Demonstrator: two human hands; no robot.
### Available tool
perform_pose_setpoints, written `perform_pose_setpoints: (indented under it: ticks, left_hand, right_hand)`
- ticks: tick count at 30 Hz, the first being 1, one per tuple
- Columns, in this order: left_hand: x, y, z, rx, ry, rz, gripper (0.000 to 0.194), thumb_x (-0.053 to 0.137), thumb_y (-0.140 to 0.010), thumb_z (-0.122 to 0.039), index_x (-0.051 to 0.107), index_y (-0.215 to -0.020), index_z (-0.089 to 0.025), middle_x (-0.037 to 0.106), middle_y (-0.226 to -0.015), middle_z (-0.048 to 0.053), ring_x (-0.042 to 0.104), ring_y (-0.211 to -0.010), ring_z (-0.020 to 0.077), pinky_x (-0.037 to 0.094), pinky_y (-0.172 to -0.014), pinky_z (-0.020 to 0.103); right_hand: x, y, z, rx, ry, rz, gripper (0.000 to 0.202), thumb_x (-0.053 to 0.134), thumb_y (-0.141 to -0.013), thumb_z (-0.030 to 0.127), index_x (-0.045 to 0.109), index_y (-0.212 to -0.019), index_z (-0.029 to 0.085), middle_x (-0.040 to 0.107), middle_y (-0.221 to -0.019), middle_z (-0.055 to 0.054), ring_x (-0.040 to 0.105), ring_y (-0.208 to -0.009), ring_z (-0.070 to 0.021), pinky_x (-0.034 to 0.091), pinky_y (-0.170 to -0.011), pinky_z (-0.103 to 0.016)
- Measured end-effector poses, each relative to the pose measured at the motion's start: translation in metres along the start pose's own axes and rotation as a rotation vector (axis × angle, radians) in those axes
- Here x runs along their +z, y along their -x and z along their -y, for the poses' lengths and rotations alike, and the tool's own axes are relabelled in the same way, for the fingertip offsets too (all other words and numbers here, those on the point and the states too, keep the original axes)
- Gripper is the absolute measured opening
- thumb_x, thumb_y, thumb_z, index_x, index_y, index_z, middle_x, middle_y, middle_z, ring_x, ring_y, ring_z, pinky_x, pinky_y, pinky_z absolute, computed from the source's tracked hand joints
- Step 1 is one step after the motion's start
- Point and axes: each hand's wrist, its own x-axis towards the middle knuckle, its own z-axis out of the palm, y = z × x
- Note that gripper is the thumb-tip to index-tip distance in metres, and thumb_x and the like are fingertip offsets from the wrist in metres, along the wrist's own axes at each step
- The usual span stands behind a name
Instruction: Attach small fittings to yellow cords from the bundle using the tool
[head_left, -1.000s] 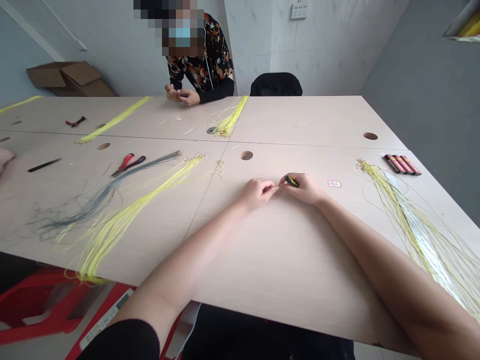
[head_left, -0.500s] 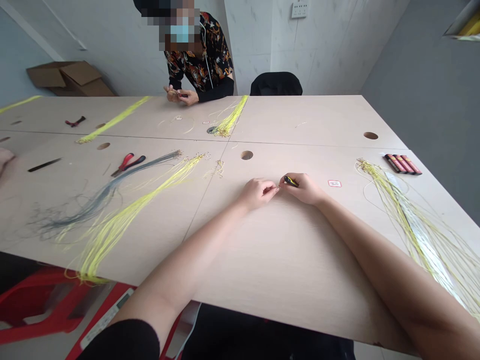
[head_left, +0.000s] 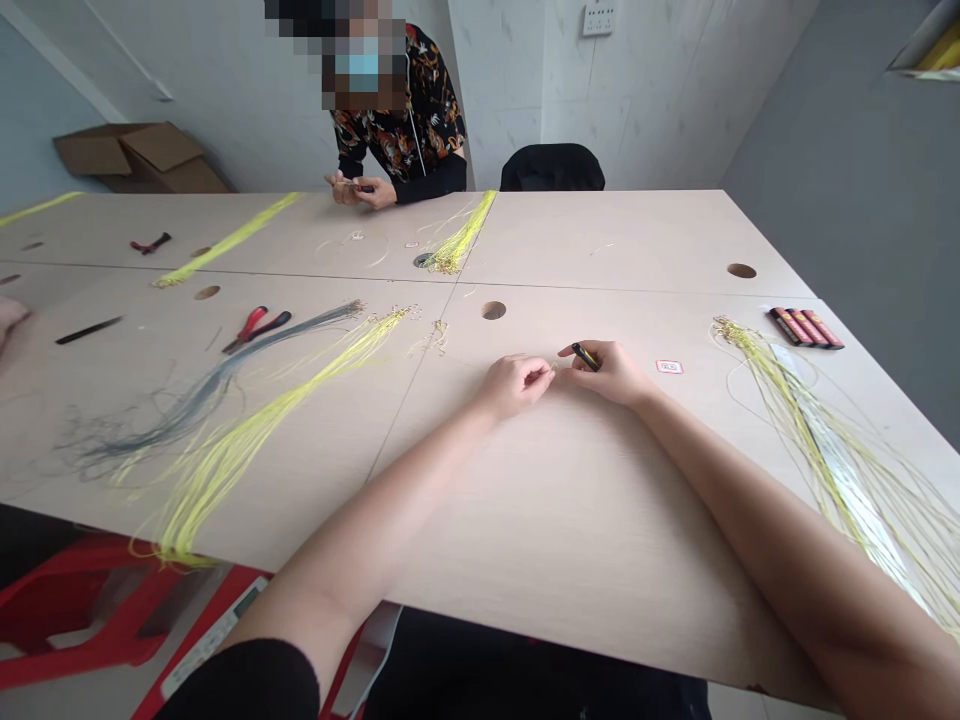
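My left hand (head_left: 516,386) is closed in a pinch above the table, with a tiny pale piece at its fingertips, too small to make out. Close to its right, my right hand (head_left: 607,374) grips a short black tool with a yellow stripe (head_left: 586,357); its index finger reaches out toward the left hand. A small gap separates the two hands. A small label with a red border (head_left: 670,367) lies right of my right hand. Several small gold hooks (head_left: 439,337) lie loose beyond the left hand.
Yellow strands (head_left: 247,435), grey strands (head_left: 187,405) and red-black pliers (head_left: 256,328) lie left. Another yellow bundle (head_left: 806,430) and red-black tubes (head_left: 806,328) lie right. Across the table (head_left: 480,520), a person (head_left: 435,110) works with both hands. A table hole (head_left: 494,311) is ahead.
My right hand has shifted slightly away from my left hand, and its index finger has stretched out. The black tool is tilted more steeply. The left hand has barely moved.
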Motion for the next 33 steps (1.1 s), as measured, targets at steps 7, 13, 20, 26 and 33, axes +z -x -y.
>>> perform_pose_setpoints:
  ticks: [7, 13, 20, 26, 33]
  left_hand:
    - [0.000, 0.001, 0.001, -0.001, 0.024, -0.101, 0.026, 0.048, -0.085, -0.028, 0.053, -0.062, -0.017, 0.051, -0.056, -0.002, 0.044, -0.055, 0.0096, 0.035, -0.057, 0.023]
    - [-0.001, 0.001, 0.001, -0.002, 0.023, -0.131, 0.027, 0.048, -0.085, -0.030, 0.051, -0.062, -0.017, 0.048, -0.055, -0.003, 0.043, -0.054, 0.0090, 0.034, -0.056, 0.023]
    - [-0.002, 0.001, 0.002, 0.007, 0.028, -0.186, 0.025, 0.048, -0.085, -0.030, 0.052, -0.064, -0.017, 0.051, -0.056, -0.002, 0.044, -0.054, 0.0089, 0.034, -0.055, 0.022]
    - [-0.002, 0.002, 0.001, -0.006, 0.056, -0.226, 0.026, 0.045, -0.087, -0.031, 0.055, -0.067, -0.017, 0.057, -0.061, 0.000, 0.046, -0.054, 0.0095, 0.036, -0.056, 0.023]
    - [-0.003, 0.002, 0.002, 0.007, 0.049, -0.218, 0.028, 0.046, -0.088, -0.032, 0.055, -0.066, -0.017, 0.057, -0.060, 0.000, 0.046, -0.054, 0.0095, 0.036, -0.055, 0.023]
  right_hand:
    - [0.000, -0.001, 0.003, 0.056, -0.051, -0.001, 0.027, 0.054, -0.076, 0.037, 0.049, -0.061, 0.016, 0.040, -0.052, 0.004, 0.033, -0.049, -0.0070, 0.027, -0.048, -0.023]
    - [-0.002, -0.001, 0.003, 0.087, -0.471, 0.003, 0.041, 0.065, -0.071, 0.054, 0.045, -0.069, 0.018, 0.054, -0.060, 0.000, 0.048, -0.052, -0.0096, 0.037, -0.049, -0.024]
    - [0.008, 0.001, 0.018, 0.278, -0.800, 0.127, 0.046, 0.067, -0.069, 0.048, 0.032, -0.062, 0.020, 0.027, -0.048, 0.008, 0.022, -0.042, -0.0044, 0.016, -0.041, -0.020]
    - [0.030, 0.005, 0.036, 0.433, -0.929, 0.190, 0.043, 0.047, -0.078, 0.053, 0.030, -0.058, 0.020, 0.021, -0.045, 0.007, 0.017, -0.041, -0.0060, 0.014, -0.040, -0.021]
    - [0.029, 0.007, 0.035, 0.382, -0.912, 0.171, 0.037, 0.042, -0.078, 0.046, 0.028, -0.055, 0.020, 0.023, -0.040, 0.005, 0.017, -0.038, -0.0076, 0.016, -0.039, -0.023]
